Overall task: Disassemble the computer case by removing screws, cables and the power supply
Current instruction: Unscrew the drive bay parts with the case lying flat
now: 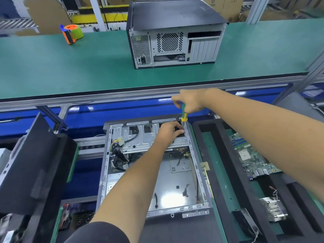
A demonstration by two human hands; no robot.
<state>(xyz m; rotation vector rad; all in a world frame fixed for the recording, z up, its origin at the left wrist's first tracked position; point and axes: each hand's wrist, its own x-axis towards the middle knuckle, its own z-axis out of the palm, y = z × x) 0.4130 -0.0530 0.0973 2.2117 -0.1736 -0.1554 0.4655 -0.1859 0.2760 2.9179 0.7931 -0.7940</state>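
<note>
Screwdriver [183, 114] stands upright, tip down at the case [157, 172] rim; right hand [190, 102] grips its handle, left hand [169, 131] pinches near the shaft.

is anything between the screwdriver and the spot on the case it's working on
Only the left hand, which grips the drive cage beside the shaft and hides the tip. The right hand holds the screwdriver upright at the open case's far right corner; no cable crosses there.

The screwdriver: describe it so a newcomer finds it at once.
Start at the open case lying nearest the person, below the green bench. At its far right corner, the right hand holds the screwdriver upright, tip down beside the left hand. Its green and yellow handle stands out against the grey metal.
</note>
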